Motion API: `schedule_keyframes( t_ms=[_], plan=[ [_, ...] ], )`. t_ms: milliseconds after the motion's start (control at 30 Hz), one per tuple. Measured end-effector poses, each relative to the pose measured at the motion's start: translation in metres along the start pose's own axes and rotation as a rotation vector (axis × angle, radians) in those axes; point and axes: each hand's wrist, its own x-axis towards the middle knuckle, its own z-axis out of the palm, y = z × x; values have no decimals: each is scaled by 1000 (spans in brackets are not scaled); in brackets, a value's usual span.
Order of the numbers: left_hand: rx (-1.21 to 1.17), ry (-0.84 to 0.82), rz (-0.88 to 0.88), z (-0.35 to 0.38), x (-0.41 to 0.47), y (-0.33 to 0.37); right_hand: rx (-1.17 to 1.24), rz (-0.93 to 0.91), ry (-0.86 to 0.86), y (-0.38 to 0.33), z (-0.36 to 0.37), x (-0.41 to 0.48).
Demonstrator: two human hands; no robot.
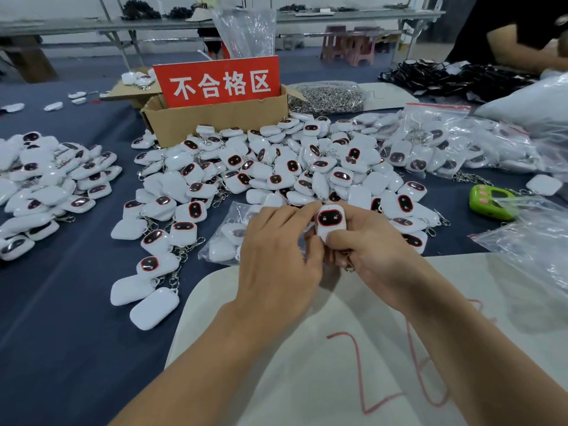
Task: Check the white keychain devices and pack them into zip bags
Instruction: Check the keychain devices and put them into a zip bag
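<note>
1. One white device was held upright between both hands, just above the near middle of the bench. Its dark, red-rimmed face was turned toward the camera, presumably so that it could be checked.
2. The right hand was wrapped round the device's lower body from the right, with the thumb laid across the front below the face. A metal clasp was seen hanging under this hand.
3. The left hand was closed on the device from the left, with the forefinger laid along its top corner. The thumb was hidden, so the exact pinch could not be told.
4. A partly filled zip bag was laid just beyond the left hand, likely so that a passed device could be slipped in with little reach.
5. A big heap of loose devices was spread across the middle of the bench, directly behind the hands, seemingly as the stock to be drawn from. A second heap was set toward the left edge; its purpose could not be told.
6. A cardboard box with a red sign was stood behind the big heap toward the far edge, judged to be for rejects and placed apart from the bags.
7. Filled bags were gathered toward the right edge.
8. Checking was judged to be the step in hand; this device was not yet packed.
</note>
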Motion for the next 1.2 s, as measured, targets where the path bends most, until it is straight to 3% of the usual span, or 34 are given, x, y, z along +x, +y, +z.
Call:
schedule_keyframes(
  t_ms=[267, 500, 667, 867, 1067, 1200],
  plan=[
    [-93, 54, -7, 0, 2, 0, -55, -53, 53, -3, 1, -2],
    [-153, 66, 39, -2, 6, 1, -554, -319, 338, 0, 6, -8],
    [-134, 39, -80, 0, 6, -8, -476, -340, 437, -1, 1, -6],
    [-141, 86, -60, 0, 6, -7, -396, -326, 438, -4, 4, -5],
    [-212, 13, -17, -2, 6, -6, -48, -103, 276, -11, 4, -4],
    [-237, 16, -33, -4, 6, -6, 10, -92, 219, -17, 1, -6]
  ],
)
